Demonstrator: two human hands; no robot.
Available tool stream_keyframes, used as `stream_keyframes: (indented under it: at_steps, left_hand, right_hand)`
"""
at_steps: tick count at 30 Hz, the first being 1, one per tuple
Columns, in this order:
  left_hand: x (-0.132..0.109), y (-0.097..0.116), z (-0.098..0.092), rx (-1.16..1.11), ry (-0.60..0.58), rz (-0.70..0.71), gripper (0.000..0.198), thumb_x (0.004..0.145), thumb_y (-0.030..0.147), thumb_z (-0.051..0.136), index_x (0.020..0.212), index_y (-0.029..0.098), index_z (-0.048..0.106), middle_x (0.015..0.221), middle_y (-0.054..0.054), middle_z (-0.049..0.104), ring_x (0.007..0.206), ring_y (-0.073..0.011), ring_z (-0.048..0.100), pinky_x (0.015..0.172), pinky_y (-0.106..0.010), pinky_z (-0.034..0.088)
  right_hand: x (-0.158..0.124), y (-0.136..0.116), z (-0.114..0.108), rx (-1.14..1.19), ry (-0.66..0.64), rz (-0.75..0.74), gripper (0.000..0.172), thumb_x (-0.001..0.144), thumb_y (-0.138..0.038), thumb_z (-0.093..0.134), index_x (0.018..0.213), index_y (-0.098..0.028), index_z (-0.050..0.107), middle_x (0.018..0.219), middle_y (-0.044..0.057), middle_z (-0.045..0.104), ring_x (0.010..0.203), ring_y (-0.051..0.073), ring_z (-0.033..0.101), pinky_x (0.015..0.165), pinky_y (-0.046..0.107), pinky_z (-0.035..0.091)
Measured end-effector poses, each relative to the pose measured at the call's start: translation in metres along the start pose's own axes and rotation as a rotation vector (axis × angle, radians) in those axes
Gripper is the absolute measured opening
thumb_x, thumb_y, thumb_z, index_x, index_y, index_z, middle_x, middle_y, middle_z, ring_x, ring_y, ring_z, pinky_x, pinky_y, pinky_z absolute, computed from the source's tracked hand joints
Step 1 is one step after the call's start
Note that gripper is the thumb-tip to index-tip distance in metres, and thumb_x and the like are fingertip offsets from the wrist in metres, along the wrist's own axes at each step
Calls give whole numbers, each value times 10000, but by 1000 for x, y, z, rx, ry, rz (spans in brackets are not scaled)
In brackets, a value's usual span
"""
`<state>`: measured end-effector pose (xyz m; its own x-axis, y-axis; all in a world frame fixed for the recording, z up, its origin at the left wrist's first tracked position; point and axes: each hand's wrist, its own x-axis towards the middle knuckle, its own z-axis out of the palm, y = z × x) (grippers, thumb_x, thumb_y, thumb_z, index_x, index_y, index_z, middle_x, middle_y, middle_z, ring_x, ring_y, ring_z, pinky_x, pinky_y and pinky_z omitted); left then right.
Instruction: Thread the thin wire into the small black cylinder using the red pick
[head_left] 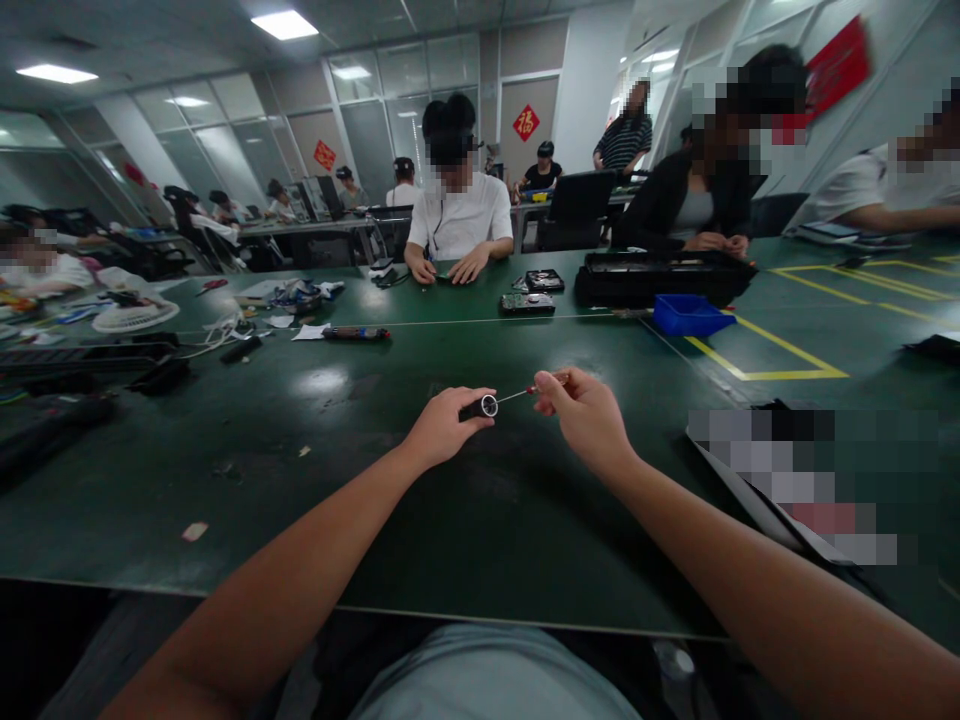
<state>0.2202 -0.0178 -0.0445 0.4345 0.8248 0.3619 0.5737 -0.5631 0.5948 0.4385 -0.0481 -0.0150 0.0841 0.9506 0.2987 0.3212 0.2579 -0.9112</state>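
My left hand [445,424] is closed around a small black cylinder [475,408] with a bright ring at its open end, which faces right. What kind of part it is I cannot make out. Between finger and thumb, my right hand [583,408] grips a screwdriver [531,390] with a reddish handle. Its thin metal shaft slants down to the left, and the tip reaches the ringed end of the cylinder. Whether the tip is inside or only touching does not show. Both hands are held above the green table [480,530].
A blue bin [686,315] stands right of centre, beside a long black housing [652,278]. Hard-drive-like units [527,303] lie ahead, near a co-worker [459,215]. Leftward are a slim tool-like item [356,333], a white fan-shaped part [135,315] and cables. A partly blurred sheet [739,490] lies at right.
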Motion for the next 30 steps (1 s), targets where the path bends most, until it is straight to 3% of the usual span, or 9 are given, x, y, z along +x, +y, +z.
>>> stream_keyframes:
  at_steps: [5, 11, 15, 23, 30]
  left_hand:
    - [0, 0, 0, 0, 7, -12, 408, 852, 269, 718, 1254, 254, 647, 1197, -45, 683, 1104, -229, 608, 1003, -394, 441]
    - [0, 0, -2, 9, 4, -26, 413, 850, 248, 719, 1257, 246, 646, 1189, -44, 684, 1098, -226, 612, 1000, -382, 443]
    - [0, 0, -1, 9, 8, -21, 403, 854, 254, 716, 1251, 242, 650, 1192, -44, 683, 1102, -226, 612, 1004, -383, 441]
    - [-1, -2, 0, -10, 6, -10, 404, 854, 257, 718, 1253, 251, 650, 1190, -42, 686, 1100, -226, 611, 1004, -394, 440]
    - [0, 0, 0, -2, 2, -16, 412, 851, 274, 720, 1256, 247, 650, 1206, -53, 680, 1108, -234, 611, 1012, -405, 441]
  right_hand:
    - [-1, -4, -4, -187, 24, -47, 401, 839, -558, 635, 650, -205, 609, 538, -1, 606, 489, 138, 523, 531, 295, 384]
    - [0, 7, 0, -76, -49, -115, 241, 855, -423, 645, 931, -196, 668, 735, 25, 684, 662, 178, 632, 622, 317, 464]
    - [0, 8, 0, -29, -86, -164, 169, 860, -357, 625, 943, -210, 645, 806, 27, 681, 718, 178, 624, 653, 320, 467]
    - [-4, 1, -1, -101, -60, -137, 388, 984, -483, 417, 890, -201, 667, 601, -17, 535, 552, 144, 522, 553, 296, 388]
    - [-4, 7, 2, -6, -37, -140, 251, 928, -398, 536, 1061, -204, 621, 789, 20, 643, 676, 167, 578, 612, 305, 431]
